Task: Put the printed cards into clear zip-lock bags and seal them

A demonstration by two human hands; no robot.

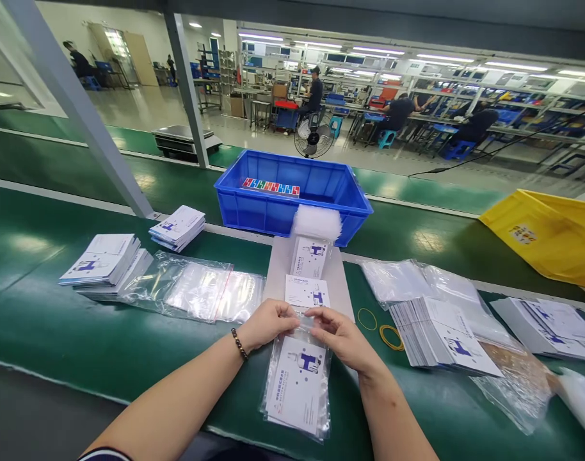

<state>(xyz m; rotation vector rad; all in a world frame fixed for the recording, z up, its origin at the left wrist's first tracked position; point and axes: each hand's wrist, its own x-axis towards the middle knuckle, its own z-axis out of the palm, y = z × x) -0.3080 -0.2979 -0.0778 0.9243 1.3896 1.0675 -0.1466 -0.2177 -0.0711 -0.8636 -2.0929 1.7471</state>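
My left hand (274, 320), with a beaded bracelet at the wrist, pinches the upper edge of a clear plastic bag (325, 365). Thumb and fingers of my right hand (335, 333) close on the same edge from the other side. Below them a white printed booklet (297, 387) shows through clear plastic, over other filled bags. Just beyond my fingers another printed booklet (306, 290) lies flat on a pale board (343, 282). Farther up the board are a bagged booklet (310, 257) and a stack of empty clear bags (317, 223).
A blue bin (254, 211) stands behind the board. Booklet stacks (103, 256) and plastic bags (201, 291) lie left. On the right are rubber bands (391, 337), a booklet stack (441, 336), more bags (398, 280) and a tilted yellow bin (552, 234). A metal post (88, 121) rises left.
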